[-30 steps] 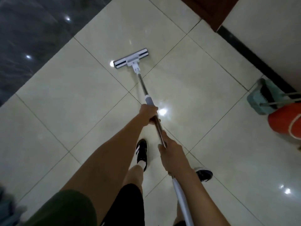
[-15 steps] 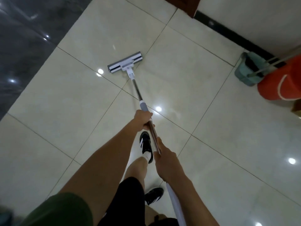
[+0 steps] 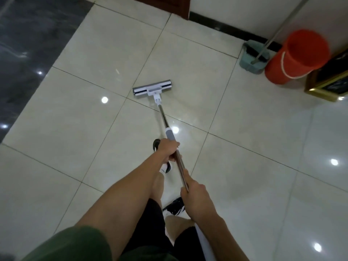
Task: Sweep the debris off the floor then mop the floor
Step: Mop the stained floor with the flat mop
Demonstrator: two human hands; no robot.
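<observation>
- On the pale tiled floor (image 3: 244,166): mop (image 3: 152,89) head now nearer the feet than before; left hand (image 3: 168,148) and right hand (image 3: 195,196) grasp its pole.
- By the wall: orange bucket (image 3: 297,57), contents not visible; green dustpan (image 3: 252,59) holding a broom (image 3: 276,32).

broom handle (image 3: 282,27) cut off at top edge, dustpan (image 3: 252,57) contents perhaps indistinct

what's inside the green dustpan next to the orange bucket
The green dustpan holds a dark brush head, its long handle leaning on the wall. Any debris underneath is hidden.
</observation>
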